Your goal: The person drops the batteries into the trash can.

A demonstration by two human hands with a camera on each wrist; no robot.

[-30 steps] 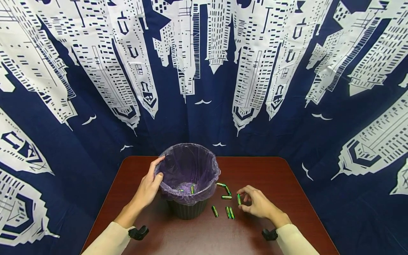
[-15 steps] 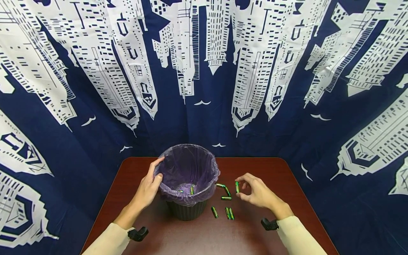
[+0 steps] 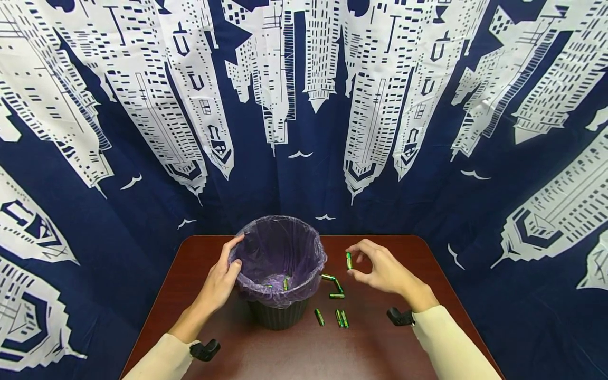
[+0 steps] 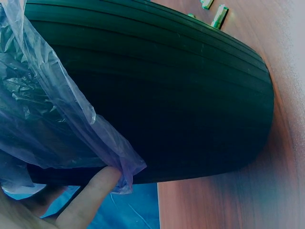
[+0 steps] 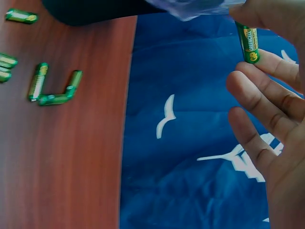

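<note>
My left hand grips the left rim of a dark ribbed trash bin lined with a thin purplish bag. In the left wrist view the thumb lies on the folded edge of the liner. To the right of the bin, my right hand pinches a green AA-size battery by its two ends, thumb against fingers, above the table. Its "GP Greencell" label shows in the right wrist view. Inside the bin, a battery stands out against the liner, with part of another beside it.
Several green batteries lie on the brown table right of the bin: a bent chain ending in one battery, a side-by-side pair and a lone one. A blue curtain with white skyline prints hangs behind the table.
My right hand has raised the pinched battery from near the table, moving away from me and slightly left. The left hand keeps its grip on the bin, which stays put.
</note>
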